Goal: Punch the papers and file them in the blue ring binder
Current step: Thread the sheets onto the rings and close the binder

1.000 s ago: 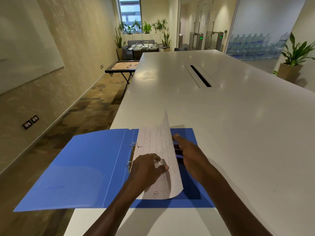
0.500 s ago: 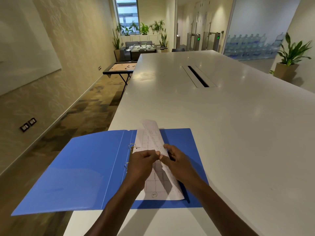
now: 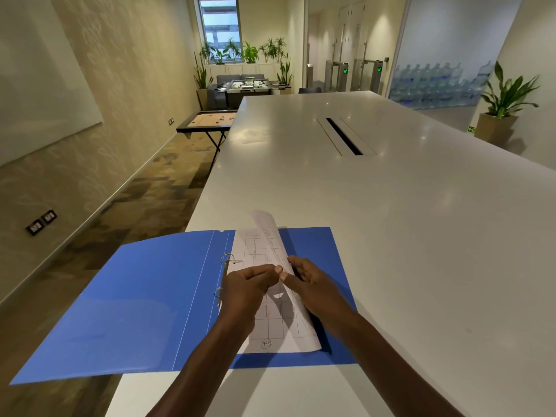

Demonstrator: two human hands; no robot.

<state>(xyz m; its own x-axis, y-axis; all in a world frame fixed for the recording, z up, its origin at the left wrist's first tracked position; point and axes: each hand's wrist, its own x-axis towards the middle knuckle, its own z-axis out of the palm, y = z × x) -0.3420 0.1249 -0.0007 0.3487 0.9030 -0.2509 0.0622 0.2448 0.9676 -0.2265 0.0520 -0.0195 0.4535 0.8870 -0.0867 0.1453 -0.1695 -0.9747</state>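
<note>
The blue ring binder (image 3: 144,302) lies open at the near left edge of the white table, its left cover hanging out over the floor. Two metal rings (image 3: 226,260) stand at the spine. A printed sheet of paper (image 3: 272,323) with a grid lies on the right cover, its right side curled up and over toward the rings. My left hand (image 3: 245,288) rests on the sheet beside the rings and pinches the curled edge. My right hand (image 3: 313,285) meets it from the right, fingers under and on the folded part of the paper.
The long white table (image 3: 391,221) stretches ahead, with a cable slot (image 3: 346,136) in its middle. Left of the table there is carpeted floor and a small game board on a stand (image 3: 207,120). A potted plant (image 3: 499,115) stands at the far right.
The sheet's right side, raised high a second ago, has come down and curled over toward the rings. Both hands have closed together on its folded edge.
</note>
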